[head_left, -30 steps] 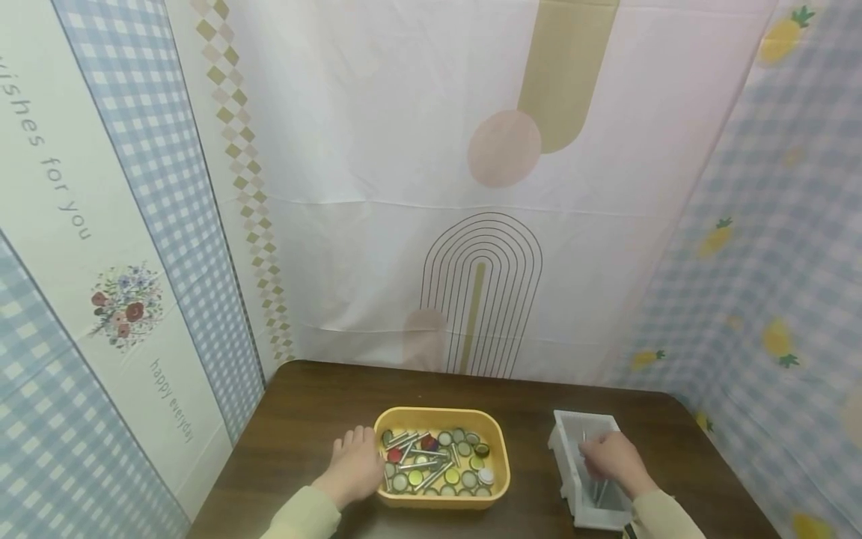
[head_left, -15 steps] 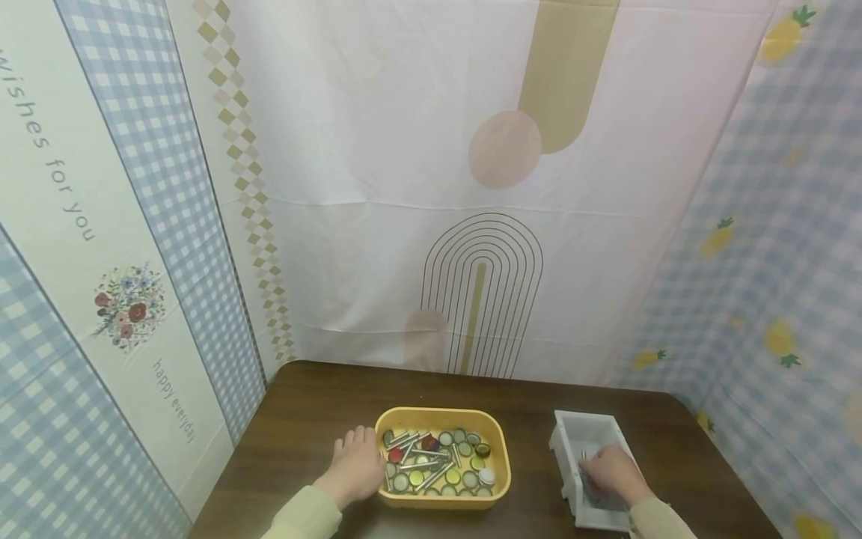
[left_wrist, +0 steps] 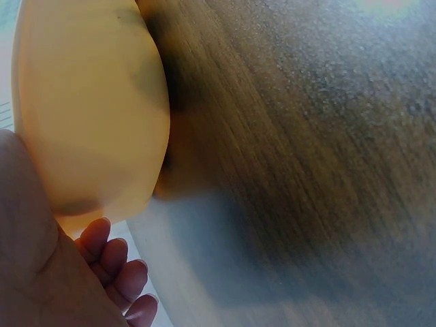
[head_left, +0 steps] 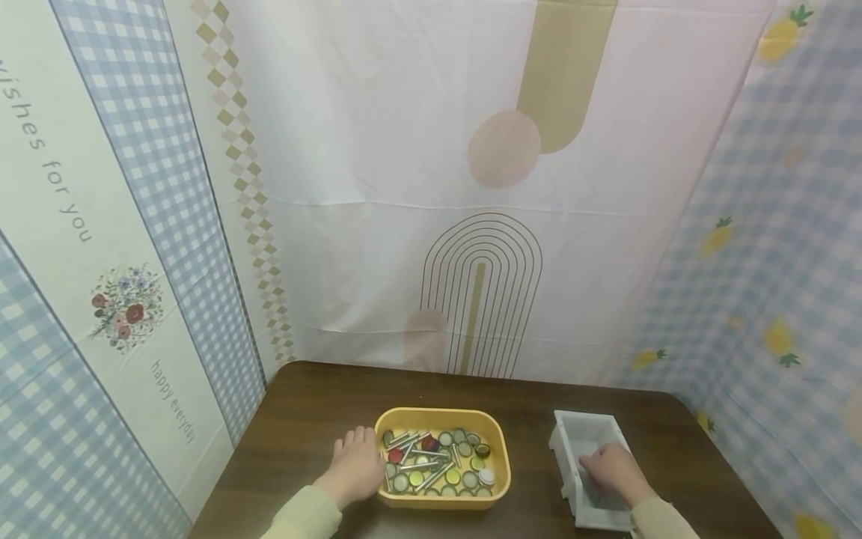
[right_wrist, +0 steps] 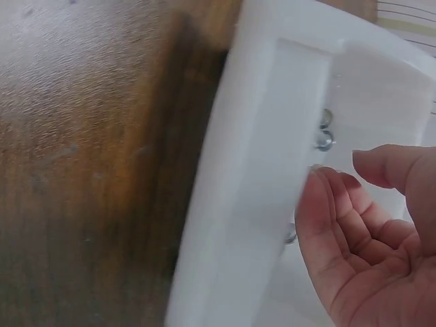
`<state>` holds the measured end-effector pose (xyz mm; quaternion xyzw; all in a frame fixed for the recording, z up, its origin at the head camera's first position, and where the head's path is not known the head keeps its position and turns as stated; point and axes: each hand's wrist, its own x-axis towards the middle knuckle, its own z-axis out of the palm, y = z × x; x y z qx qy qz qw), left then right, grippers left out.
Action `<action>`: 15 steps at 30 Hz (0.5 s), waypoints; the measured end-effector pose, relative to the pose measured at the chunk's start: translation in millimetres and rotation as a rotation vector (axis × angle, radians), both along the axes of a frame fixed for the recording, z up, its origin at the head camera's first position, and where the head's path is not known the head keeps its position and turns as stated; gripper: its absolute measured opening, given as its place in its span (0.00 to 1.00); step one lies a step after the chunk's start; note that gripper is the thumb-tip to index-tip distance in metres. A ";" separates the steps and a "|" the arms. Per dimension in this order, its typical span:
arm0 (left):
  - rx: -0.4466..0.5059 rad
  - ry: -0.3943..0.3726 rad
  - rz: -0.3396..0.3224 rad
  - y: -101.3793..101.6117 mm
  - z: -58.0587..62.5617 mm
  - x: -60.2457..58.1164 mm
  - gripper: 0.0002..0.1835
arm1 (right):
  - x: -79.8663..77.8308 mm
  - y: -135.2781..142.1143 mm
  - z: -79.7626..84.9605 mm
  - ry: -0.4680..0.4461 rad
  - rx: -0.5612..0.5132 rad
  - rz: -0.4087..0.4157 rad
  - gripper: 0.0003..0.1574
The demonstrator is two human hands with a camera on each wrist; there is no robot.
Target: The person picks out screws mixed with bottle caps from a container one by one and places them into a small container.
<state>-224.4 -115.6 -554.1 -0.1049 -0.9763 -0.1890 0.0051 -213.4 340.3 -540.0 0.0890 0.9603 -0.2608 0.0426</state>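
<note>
In the head view my left hand rests at the left rim of a yellow tub. Its fingers bend loosely beyond the tub's corner in the left wrist view; the thumb is hidden. Jumbled in the tub lie metal pins like nails and bottle caps, some green, red or silver. To the right, my right hand is low inside a white bin. Thumb and fingers stand apart with nothing between them in the right wrist view. Shiny metal ends show on the bin floor, partly hidden by its wall.
Both containers stand on a dark wooden table, with a strip of tabletop between them. A white patterned cloth hangs behind the table. Blue checked cloths hang at the sides.
A metal pin upright in my right hand one second ago has gone down into the white bin and left the fingers. My left hand and the yellow tub have stayed put.
</note>
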 end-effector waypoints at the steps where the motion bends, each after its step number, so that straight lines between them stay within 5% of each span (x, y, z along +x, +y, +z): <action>1: 0.001 0.003 -0.002 0.1 -0.1 -0.1 0.15 | -1.2 -0.3 1.8 0.006 -0.020 -0.008 0.23; 10: -0.013 0.013 0.009 1.5 1.1 0.2 0.14 | -12.8 -16.6 39.2 0.035 -0.230 -0.062 0.17; 15: -0.014 0.012 0.004 1.7 0.2 0.5 0.14 | -13.9 -41.9 53.8 0.043 -0.354 -0.026 0.25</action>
